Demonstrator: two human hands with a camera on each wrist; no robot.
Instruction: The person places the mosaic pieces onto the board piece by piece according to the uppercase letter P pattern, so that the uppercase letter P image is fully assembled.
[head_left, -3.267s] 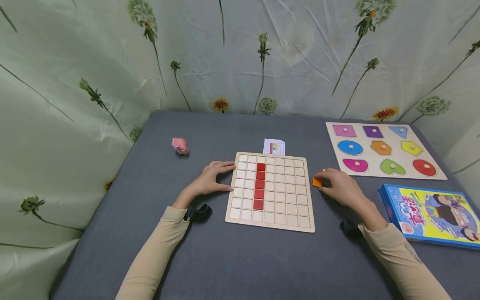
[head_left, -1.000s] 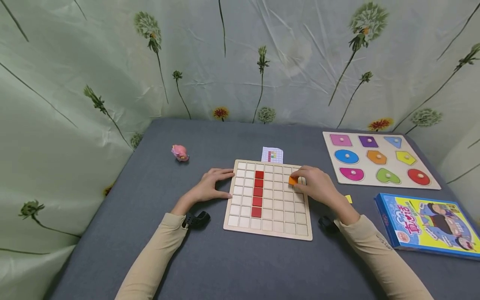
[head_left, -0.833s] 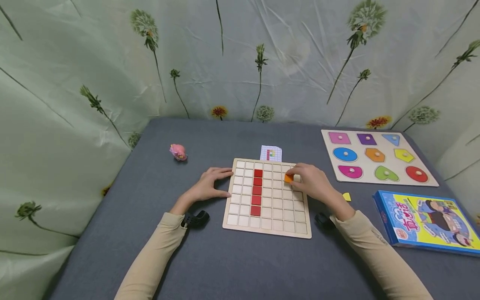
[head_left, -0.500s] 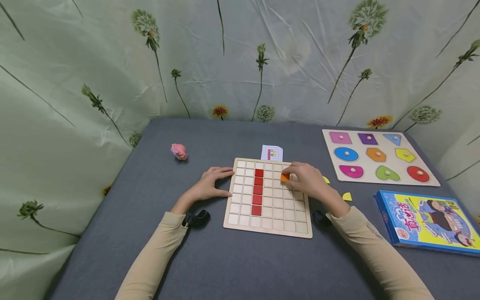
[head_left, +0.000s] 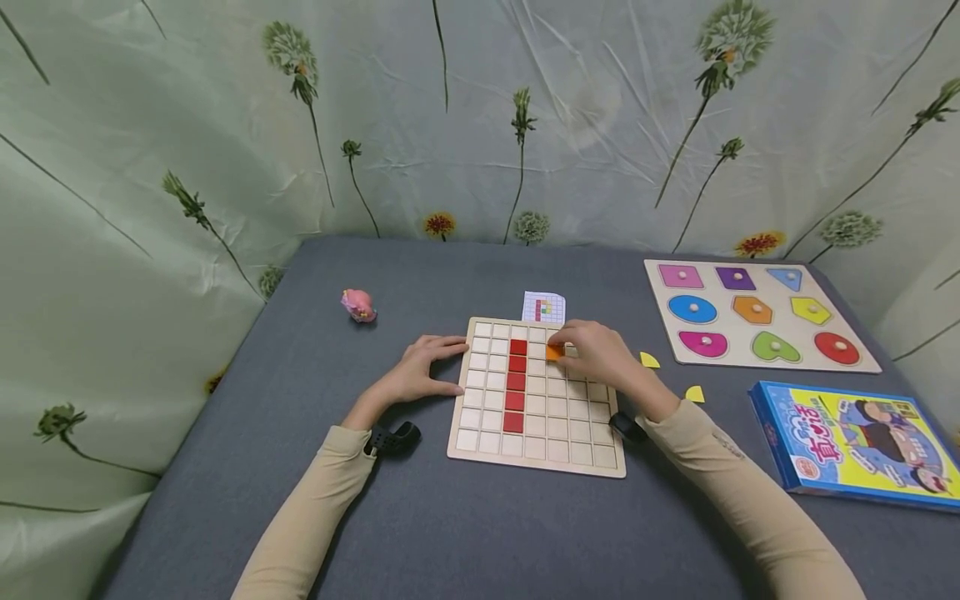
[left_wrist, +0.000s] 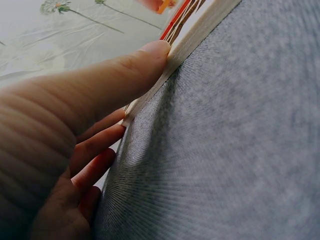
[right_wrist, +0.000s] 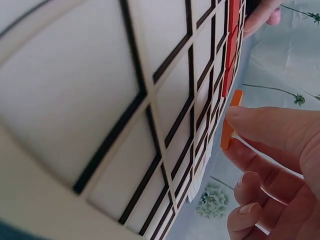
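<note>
Right hand (head_left: 596, 354) pinching 1 orange tile (right_wrist: 226, 134), left hand (head_left: 412, 372) spread against board (head_left: 557, 427)

The right grip (head_left: 596, 357) covers squares at the far right of the grid board (head_left: 558, 429) and part of the orange tile (head_left: 554, 352). Behind the grid board, the card (head_left: 543, 307) has print too small to read. Right of the grid board, the box (head_left: 862, 442) is cut off; left of it, the counter (left_wrist: 240, 130) blurs.

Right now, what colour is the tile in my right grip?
Orange; the tile shows best in the right wrist view.
</note>
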